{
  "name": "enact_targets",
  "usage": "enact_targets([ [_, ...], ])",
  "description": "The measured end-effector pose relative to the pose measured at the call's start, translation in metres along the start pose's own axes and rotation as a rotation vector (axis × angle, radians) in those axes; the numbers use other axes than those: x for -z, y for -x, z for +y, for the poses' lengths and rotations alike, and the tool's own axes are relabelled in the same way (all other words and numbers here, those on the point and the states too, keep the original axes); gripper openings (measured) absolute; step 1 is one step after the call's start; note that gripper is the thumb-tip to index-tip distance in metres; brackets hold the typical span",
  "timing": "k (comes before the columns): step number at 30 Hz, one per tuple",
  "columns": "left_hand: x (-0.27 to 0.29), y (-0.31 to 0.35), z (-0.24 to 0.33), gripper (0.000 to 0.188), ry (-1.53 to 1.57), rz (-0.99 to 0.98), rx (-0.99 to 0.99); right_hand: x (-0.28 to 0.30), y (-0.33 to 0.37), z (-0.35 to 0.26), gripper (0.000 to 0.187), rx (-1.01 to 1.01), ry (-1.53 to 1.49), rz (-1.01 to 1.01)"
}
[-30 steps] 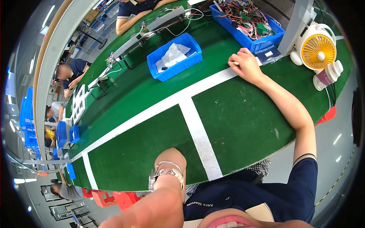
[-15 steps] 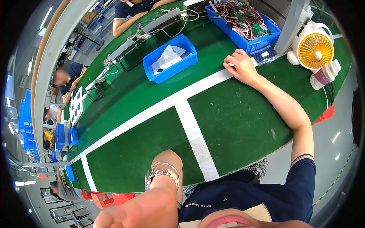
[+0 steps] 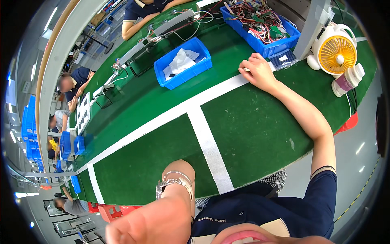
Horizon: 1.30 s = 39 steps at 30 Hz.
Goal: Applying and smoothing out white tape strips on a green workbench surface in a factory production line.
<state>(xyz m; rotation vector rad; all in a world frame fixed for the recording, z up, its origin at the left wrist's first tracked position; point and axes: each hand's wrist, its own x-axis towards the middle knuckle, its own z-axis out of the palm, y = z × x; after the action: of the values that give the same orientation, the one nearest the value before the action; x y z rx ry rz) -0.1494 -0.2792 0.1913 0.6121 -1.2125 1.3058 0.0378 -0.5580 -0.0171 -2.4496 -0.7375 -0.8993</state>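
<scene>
Small pale piece point(image 3: 246, 69): at the fingertips of the right hand point(image 3: 260, 73), by the long white strip point(image 3: 178, 107); mostly hidden by the fingers, kind not determinable. Right hand: fingers curled together, closed on the piece.

Dark packet point(image 3: 283, 59): in clear film, just beside the right hand; white label, print too small to make out.

Blue bin point(image 3: 280, 48): behind the packet, heaped with tangled wires point(image 3: 260, 24).

Blue tray point(image 3: 189, 76): left of the right hand; crumpled white paper point(image 3: 182, 61) inside.

Fan point(image 3: 338, 57): white, yellow grille.

Bottle point(image 3: 348, 81): white, tilted in view, before the fan; purple label, print illegible.

Green table point(image 3: 252, 126): edges bent by the lens.

Left hand point(image 3: 150, 223): raised close to the camera, blurred, cut off by the lower edge; grip cannot be told. Metal bracelets point(image 3: 177, 181) on its arm.

Navy shirt point(image 3: 264, 211): pale chest lettering, inverted.

Co-worker point(image 3: 142, 16), across the table: head cut off.
</scene>
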Motion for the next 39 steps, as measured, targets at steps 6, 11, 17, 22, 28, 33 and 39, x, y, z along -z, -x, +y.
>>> enact_targets([
  [6, 0.001, -0.003, -0.002, 0.016, 0.835, -0.246, 0.210, 0.003, -0.002, -0.002, 0.009, -0.019, 0.000, -0.003],
  [11, 0.005, -0.012, -0.008, 0.030, 1.085, -0.351, 0.489, 0.001, -0.002, 0.000, 0.010, -0.011, 0.002, -0.005],
  [17, 0.017, -0.010, 0.020, 0.028, 1.140, -0.202, 0.665, 0.003, -0.001, 0.000, 0.009, -0.022, -0.012, -0.032],
  [22, 0.022, -0.015, 0.033, 0.029, 1.058, -0.158, 0.697, 0.001, -0.003, -0.002, 0.008, -0.049, -0.009, -0.024],
  [28, 0.024, -0.017, 0.037, 0.029, 1.007, -0.203, 0.680, 0.001, -0.001, 0.000, 0.012, -0.064, -0.029, -0.054],
  [33, 0.022, -0.014, 0.039, 0.028, 0.972, -0.192, 0.639, 0.001, -0.003, -0.002, 0.015, -0.059, -0.018, -0.054],
  [39, 0.016, -0.009, 0.023, 0.028, 0.882, -0.192, 0.332, 0.002, 0.000, 0.000, 0.015, -0.065, -0.020, -0.046],
])
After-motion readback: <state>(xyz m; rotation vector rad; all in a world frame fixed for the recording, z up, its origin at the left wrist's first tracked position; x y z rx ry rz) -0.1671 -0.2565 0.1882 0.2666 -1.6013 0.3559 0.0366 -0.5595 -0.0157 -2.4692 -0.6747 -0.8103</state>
